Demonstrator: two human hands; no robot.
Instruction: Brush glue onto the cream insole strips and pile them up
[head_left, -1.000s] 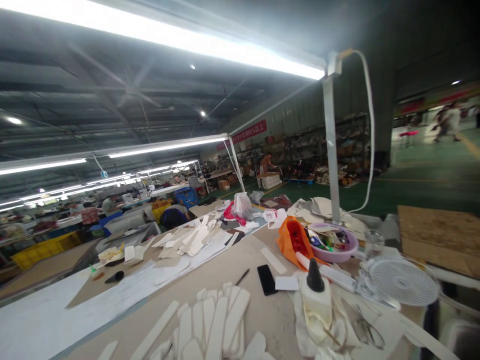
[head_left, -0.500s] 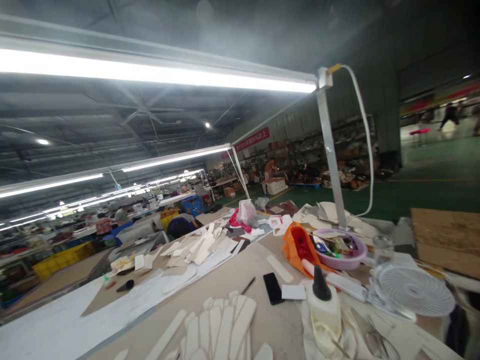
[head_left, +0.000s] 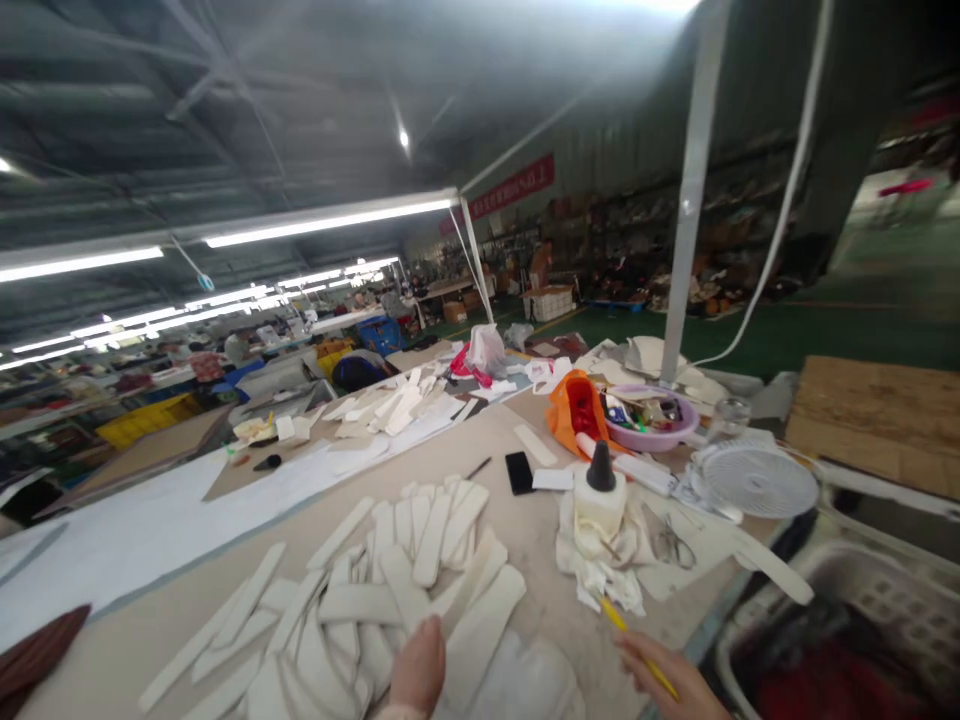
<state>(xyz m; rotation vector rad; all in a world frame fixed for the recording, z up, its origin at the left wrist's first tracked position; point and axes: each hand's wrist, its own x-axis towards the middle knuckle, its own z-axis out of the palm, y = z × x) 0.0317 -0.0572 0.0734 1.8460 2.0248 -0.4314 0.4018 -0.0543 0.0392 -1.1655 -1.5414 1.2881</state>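
Observation:
My left hand [head_left: 417, 667] comes in at the bottom edge, fingertips resting on a spread of cream shoe-part strips [head_left: 390, 580] on the tan table [head_left: 525, 520]; its fingers are held together and mostly cut off by the frame. My right hand [head_left: 671, 685] sits low at the bottom right, pinched on a thin yellow stick [head_left: 637, 650] that points up-left toward a glue bottle with a black nozzle [head_left: 598, 497] standing on a crumpled white rag.
A black phone [head_left: 518, 472], scissors [head_left: 670, 540], a white fan [head_left: 754, 480], a purple bowl [head_left: 651, 425] and an orange bag [head_left: 574, 410] lie on the right. A white basket [head_left: 862, 620] sits at the lower right. A metal lamp post [head_left: 686, 200] rises behind. People work at far tables.
The view has tilted down toward the table. Both my hands have come into view at the bottom edge, the right one holding the yellow stick.

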